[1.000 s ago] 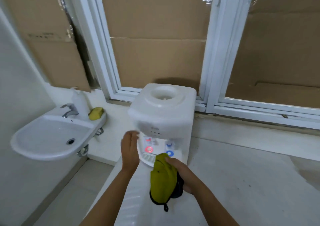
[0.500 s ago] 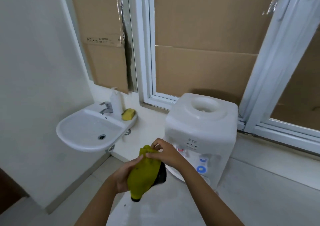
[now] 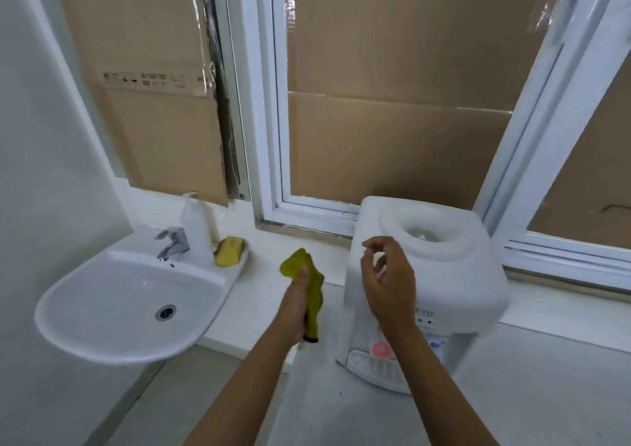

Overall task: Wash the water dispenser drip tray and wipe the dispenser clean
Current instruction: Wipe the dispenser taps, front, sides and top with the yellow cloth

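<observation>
— On the worktop (image 3: 512, 394) under the window, we record the water dispenser (image 3: 426, 275) standing upright, its drip tray (image 3: 374, 367) seated at the foot below the red tap. What do we note of the hands?

— We see the left hand (image 3: 300, 305) gripping a yellow-green cloth (image 3: 305, 271), fingers wrapped round its gathered middle so that one end stands up above the fist and the other hangs below. We judge the bunching is there to keep the cloth under control in one hand.

— And the right hand (image 3: 387, 285)?

— It hovers in front of the dispenser's upper left corner, fingers loosely curled and holding nothing; we cannot tell whether it touches the casing. We judge it is kept free to steady the unit or draw out the tray.

— Washing provisions?

— We note a sink (image 3: 85, 336) to the left with tap (image 3: 170, 242), white bottle (image 3: 196, 230) and yellow sponge (image 3: 229, 251) on its rim, close by, sensibly placed for rinsing the tray. We judge that step not yet done.
</observation>
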The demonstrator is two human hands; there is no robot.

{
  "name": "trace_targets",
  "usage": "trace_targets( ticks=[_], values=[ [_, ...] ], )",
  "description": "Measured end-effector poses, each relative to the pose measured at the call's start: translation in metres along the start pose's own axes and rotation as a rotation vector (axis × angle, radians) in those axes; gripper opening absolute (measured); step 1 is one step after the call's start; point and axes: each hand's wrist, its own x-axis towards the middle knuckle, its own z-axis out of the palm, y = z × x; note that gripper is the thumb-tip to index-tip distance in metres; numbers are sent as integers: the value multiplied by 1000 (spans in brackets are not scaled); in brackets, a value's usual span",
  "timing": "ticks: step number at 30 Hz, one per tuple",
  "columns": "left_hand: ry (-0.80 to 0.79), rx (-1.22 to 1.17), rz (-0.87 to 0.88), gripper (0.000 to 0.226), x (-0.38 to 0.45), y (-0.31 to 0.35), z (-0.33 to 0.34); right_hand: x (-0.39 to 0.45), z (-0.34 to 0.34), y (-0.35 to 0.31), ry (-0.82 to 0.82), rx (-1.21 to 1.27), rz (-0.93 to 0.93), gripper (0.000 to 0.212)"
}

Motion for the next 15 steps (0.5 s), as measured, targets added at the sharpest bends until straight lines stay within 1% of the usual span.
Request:
trace_targets(
  ticks=[1, 2, 3, 5, 6, 8, 9, 11, 12, 13, 15],
  values=[
    [-31, 13, -13, 104, 13, -4, 9, 3, -1, 2, 40, -25, -30, 12],
    [-89, 40, -36, 108, 18, -6, 21, 7, -2, 4, 79, -64, -45, 13],
    [-126, 78, -18, 100, 20, -7, 34, 10, -4, 8, 114, -124, -47, 15],
    [-166, 206, 110, 76, 19, -1, 62, 14, -8, 17, 149, -259, -20, 18],
    [-144, 290, 179, 74, 18, 1, 74, 15, -10, 21, 151, -306, -1, 19],
    [-91, 391, 309, 81, 24, 6, 90, 15, -12, 25, 142, -342, 26, 20],
    [-74, 457, 352, 77, 27, 10, 95, 15, -12, 26, 137, -346, 33, 20],
    [-49, 594, 390, 59, 37, 17, 101, 13, -10, 27, 133, -369, 24, 19],
    [-59, 653, 418, 53, 39, 22, 103, 12, -8, 28, 130, -384, 21, 19],
    [-84, 697, 439, 50, 42, 27, 104, 11, -6, 29, 127, -394, 22, 19],
    [-120, 710, 449, 52, 52, 33, 104, 9, -4, 31, 134, -418, 26, 17]
  ],
)
